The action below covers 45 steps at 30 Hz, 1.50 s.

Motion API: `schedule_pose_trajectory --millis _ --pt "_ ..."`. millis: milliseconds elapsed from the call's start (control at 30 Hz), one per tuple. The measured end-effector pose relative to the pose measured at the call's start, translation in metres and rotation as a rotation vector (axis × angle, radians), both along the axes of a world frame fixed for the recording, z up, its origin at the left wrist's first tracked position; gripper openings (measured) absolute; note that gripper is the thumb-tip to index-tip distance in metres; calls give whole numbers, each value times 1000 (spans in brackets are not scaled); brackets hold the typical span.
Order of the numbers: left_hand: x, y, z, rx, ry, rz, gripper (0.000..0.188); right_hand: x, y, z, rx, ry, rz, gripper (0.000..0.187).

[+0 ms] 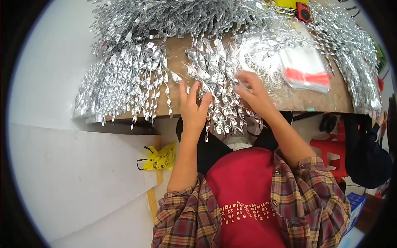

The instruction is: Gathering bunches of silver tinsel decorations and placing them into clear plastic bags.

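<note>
In front of me a bunch of silver twisted foil strands [223,89] hangs over the front edge of the brown table [177,49]. My left hand [193,109] is at the bunch's left side, fingers spread and pointing away from me. Nothing shows gripped in it. At the right side of the bunch is my right hand [257,96], its fingers bent, with a gap between thumb and forefinger. The tips lie close to the foil, and I see nothing held there. Whether either hand touches a strand is hard to tell.
More foil strands [120,82] drape over the left edge, with a large heap [165,18] behind. White thread [258,58] lies beside clear plastic bags [306,62] with a red band. A small red device [303,11] stands at the back. A person [368,153] sits at right, near a red stool [331,151].
</note>
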State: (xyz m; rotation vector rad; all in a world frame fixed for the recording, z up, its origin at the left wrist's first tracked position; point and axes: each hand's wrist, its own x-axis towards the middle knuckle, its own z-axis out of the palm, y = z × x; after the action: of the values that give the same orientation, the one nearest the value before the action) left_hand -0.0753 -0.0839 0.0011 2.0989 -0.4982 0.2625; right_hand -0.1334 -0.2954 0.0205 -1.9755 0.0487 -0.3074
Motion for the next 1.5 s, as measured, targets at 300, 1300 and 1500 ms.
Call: schedule_pose_trajectory --millis 300,1300,1500 --pt "0 3 -14 -306 276 41 40 -51 -4 9 -72 260 154 25" --pt "-9 -15 -16 -441 194 -216 61 14 42 -29 -20 -135 -67 45" --pt "0 -13 -5 322 -123 -219 60 31 46 -51 -221 -150 -58 46"
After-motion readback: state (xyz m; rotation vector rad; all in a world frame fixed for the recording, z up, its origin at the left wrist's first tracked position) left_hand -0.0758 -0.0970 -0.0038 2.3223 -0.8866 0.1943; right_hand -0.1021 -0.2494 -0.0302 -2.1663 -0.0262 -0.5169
